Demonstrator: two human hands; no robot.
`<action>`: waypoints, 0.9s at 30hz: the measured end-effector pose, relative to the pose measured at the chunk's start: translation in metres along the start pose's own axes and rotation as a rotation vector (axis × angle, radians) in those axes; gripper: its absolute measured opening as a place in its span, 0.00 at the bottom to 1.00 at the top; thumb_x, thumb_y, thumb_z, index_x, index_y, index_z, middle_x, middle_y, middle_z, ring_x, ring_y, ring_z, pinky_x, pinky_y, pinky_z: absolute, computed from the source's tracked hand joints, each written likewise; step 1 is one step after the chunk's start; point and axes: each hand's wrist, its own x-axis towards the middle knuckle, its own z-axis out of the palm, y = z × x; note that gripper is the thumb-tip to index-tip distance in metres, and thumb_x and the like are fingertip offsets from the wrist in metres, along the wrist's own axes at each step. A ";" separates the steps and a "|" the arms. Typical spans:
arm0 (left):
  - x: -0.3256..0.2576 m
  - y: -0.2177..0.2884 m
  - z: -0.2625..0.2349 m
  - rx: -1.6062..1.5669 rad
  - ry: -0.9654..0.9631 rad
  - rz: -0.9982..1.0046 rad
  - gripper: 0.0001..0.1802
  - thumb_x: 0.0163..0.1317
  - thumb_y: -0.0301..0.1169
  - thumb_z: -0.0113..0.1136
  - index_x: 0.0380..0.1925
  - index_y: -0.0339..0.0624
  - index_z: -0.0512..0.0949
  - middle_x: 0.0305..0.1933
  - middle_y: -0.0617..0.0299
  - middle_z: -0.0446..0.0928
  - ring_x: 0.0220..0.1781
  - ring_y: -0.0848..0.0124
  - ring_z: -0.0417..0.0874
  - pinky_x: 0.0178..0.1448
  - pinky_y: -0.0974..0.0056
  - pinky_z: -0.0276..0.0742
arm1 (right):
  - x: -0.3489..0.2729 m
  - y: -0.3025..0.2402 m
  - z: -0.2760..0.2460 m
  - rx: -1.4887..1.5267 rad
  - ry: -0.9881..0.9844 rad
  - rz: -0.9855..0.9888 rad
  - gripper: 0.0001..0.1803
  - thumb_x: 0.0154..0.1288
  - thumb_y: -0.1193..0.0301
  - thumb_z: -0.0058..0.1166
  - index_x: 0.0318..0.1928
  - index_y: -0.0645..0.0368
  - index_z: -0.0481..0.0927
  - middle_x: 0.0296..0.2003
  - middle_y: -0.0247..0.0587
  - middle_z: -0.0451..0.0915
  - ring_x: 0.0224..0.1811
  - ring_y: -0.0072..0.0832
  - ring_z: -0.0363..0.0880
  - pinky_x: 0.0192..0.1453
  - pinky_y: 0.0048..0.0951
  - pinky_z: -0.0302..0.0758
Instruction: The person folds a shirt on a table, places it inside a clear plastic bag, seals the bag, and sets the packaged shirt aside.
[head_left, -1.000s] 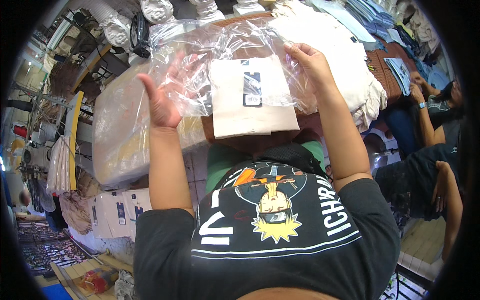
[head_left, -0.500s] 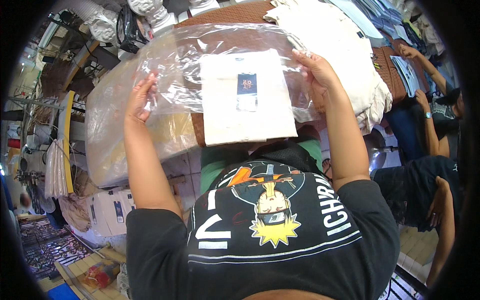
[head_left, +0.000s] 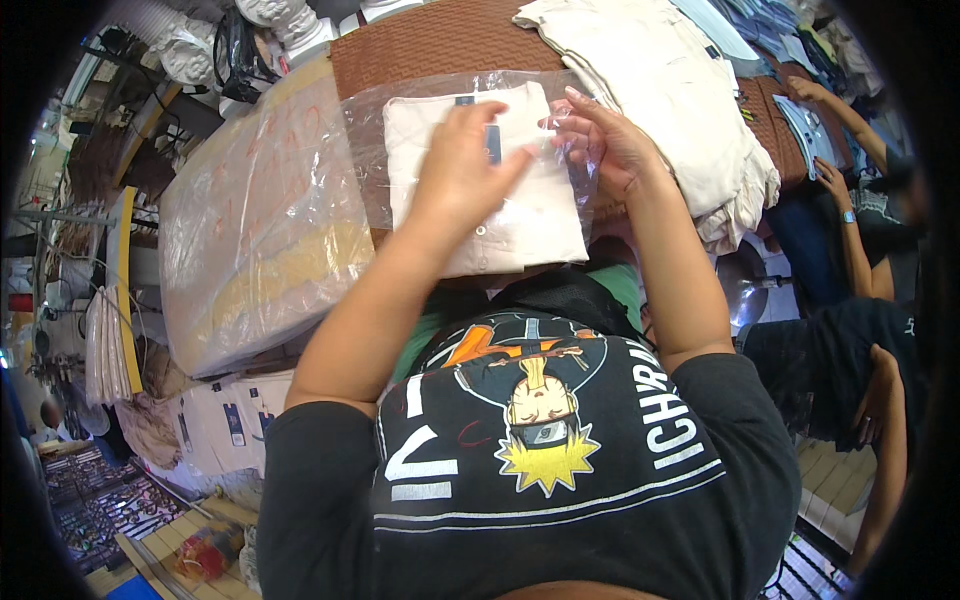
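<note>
A folded cream shirt (head_left: 520, 225) with a dark blue tag lies on the brown textured cover in front of me. Clear film of a plastic bag (head_left: 370, 180) spreads around and over it; whether the shirt is inside or beneath the film, I cannot tell. My left hand (head_left: 460, 170) is above the shirt's upper part, slightly blurred, thumb and fingers apart, partly hiding the tag. At the shirt's right side, my right hand (head_left: 610, 150) has its fingers curled at the film's right edge, gripping it.
A large plastic-wrapped slab (head_left: 260, 220) stands to the left. Cream garments (head_left: 660, 110) are piled at right. Packed shirts (head_left: 225, 425) lie low at left. Another person's hands (head_left: 815, 95) handle a light blue garment (head_left: 808, 135) at far right.
My left hand has left the bag's left side and moved right over the shirt. My right hand has shifted slightly left and lower. The stretched film has come down around the shirt.
</note>
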 end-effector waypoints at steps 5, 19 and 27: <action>-0.009 0.002 0.034 0.280 -0.021 -0.052 0.22 0.52 0.33 0.61 0.48 0.39 0.72 0.48 0.49 0.71 0.50 0.54 0.74 0.52 0.55 0.72 | -0.024 0.005 0.004 -0.172 0.049 -0.043 0.17 0.59 0.63 0.60 0.44 0.59 0.75 0.33 0.39 0.81 0.28 0.17 0.79 0.23 0.11 0.70; 0.011 -0.028 -0.008 -0.016 0.074 -0.193 0.11 0.53 0.32 0.59 0.36 0.40 0.80 0.36 0.51 0.79 0.41 0.57 0.80 0.48 0.58 0.74 | -0.023 0.012 -0.002 -0.382 0.115 -0.082 0.12 0.60 0.70 0.58 0.44 0.61 0.78 0.28 0.30 0.78 0.23 0.12 0.74 0.23 0.11 0.67; 0.004 -0.019 0.015 0.343 -0.146 -0.061 0.19 0.51 0.35 0.61 0.44 0.41 0.76 0.42 0.52 0.78 0.48 0.56 0.77 0.54 0.55 0.72 | -0.021 0.003 0.012 -0.362 -0.021 -0.216 0.15 0.61 0.71 0.56 0.48 0.61 0.78 0.28 0.32 0.79 0.27 0.15 0.76 0.25 0.12 0.69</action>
